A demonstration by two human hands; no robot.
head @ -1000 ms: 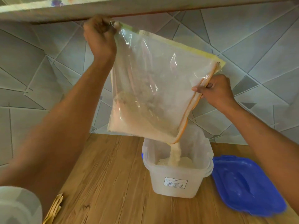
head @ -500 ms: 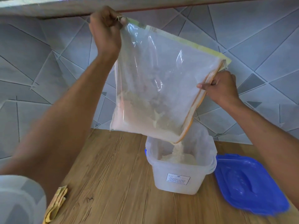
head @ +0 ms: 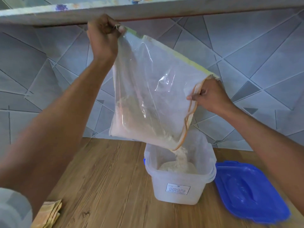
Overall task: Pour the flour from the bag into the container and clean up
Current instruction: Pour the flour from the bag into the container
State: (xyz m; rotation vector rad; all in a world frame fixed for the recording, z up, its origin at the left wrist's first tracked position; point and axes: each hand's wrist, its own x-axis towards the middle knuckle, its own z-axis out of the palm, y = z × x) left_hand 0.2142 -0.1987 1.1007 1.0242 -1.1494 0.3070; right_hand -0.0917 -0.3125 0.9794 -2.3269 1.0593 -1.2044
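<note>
A clear plastic bag hangs tilted above a translucent white container on the wooden counter. My left hand grips the bag's raised bottom corner, close under the shelf. My right hand pinches the orange-edged mouth of the bag lower down. Flour lies along the bag's lower edge and streams from the low corner of the mouth into the container, where a small heap has formed.
A blue lid lies on the counter just right of the container. A folded yellowish cloth sits at the front left. A shelf edge runs overhead. Grey tiled wall stands behind the wooden counter.
The flour left in the bag has shrunk and slid toward the mouth, and the heap in the container has grown. Both hands keep their grip; the bag is tilted a little steeper.
</note>
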